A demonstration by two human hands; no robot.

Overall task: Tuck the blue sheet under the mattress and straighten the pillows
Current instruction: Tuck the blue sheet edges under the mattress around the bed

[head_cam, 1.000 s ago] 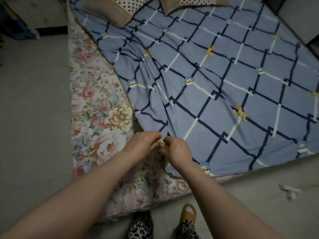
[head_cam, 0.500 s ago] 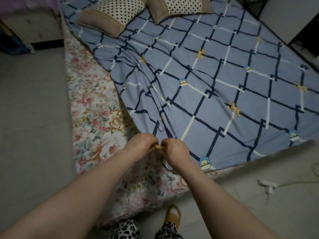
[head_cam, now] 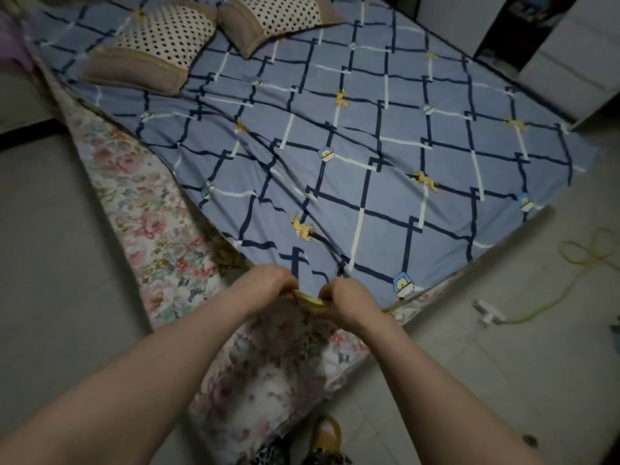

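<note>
The blue sheet (head_cam: 352, 135) with a dark and white diamond pattern covers the top of the floral mattress (head_cam: 144, 209). Its near corner lies at the mattress corner, creased and wrinkled toward my hands. My left hand (head_cam: 268, 285) and my right hand (head_cam: 345, 302) are side by side, both pinched on the yellowish hem of that sheet corner. Two polka-dot pillows with tan borders lie at the far end: one (head_cam: 151, 45) on the left, tilted, and one (head_cam: 275, 18) to its right, overlapping slightly.
Grey floor surrounds the mattress on the left and right. A white plug (head_cam: 489, 313) with a yellowish cord (head_cam: 583, 260) lies on the floor at right. White furniture (head_cam: 577, 58) stands at the far right. My slippered foot (head_cam: 327, 434) is by the mattress corner.
My hands have kept their hold on the sheet corner and drawn it nearer to the mattress corner. My view has tilted up, and more of the pillows and the far side now show.
</note>
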